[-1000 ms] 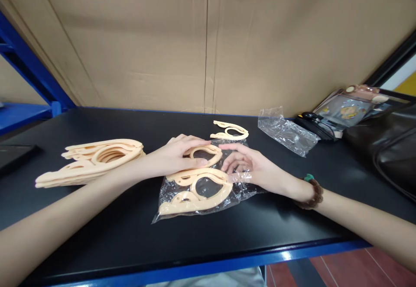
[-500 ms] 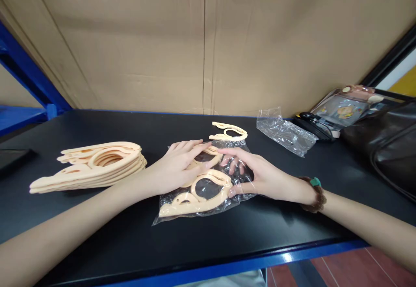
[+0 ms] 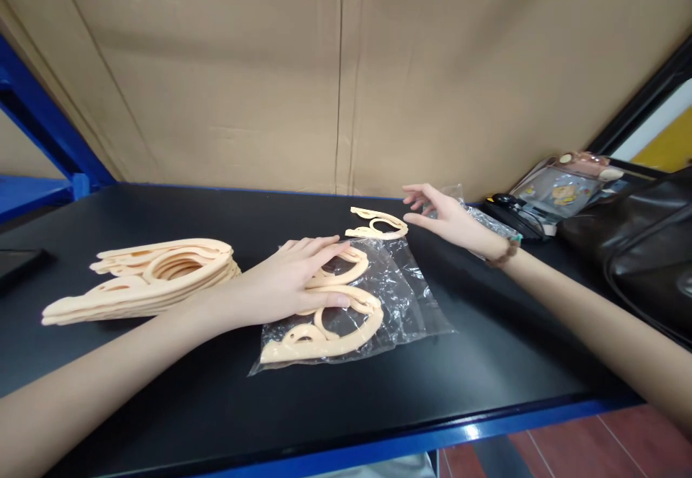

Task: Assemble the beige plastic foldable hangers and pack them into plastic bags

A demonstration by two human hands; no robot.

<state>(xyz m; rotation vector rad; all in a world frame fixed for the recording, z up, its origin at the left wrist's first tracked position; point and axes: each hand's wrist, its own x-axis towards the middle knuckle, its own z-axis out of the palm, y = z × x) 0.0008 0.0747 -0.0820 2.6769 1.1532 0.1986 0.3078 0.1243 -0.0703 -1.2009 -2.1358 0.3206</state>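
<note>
My left hand (image 3: pixel 292 276) lies with fingers spread on a clear plastic bag (image 3: pixel 416 305) that has cream folding hangers (image 3: pixel 346 341) inside it. The bag's loose end lies flat to the right of the hangers. My right hand (image 3: pixel 440 215) is raised with its fingers apart and nothing in them, just right of a single cream hanger (image 3: pixel 403 231) behind the bag. A stack of several cream hangers (image 3: pixel 145 290) rests on the black table beyond my left forearm.
Another clear bag (image 3: pixel 491 222) lies partly hidden behind my right hand. A black cable or device (image 3: pixel 513 211), a decorated clear pouch (image 3: pixel 562 193) and a dark leather bag (image 3: pixel 638 226) sit at the right. A dark flat object (image 3: pixel 21 263) is at the left edge.
My right hand has let go of the bag and moved up and right, beside the single hanger. The bag's loose end has spread out flat. My left hand stays on the bag.
</note>
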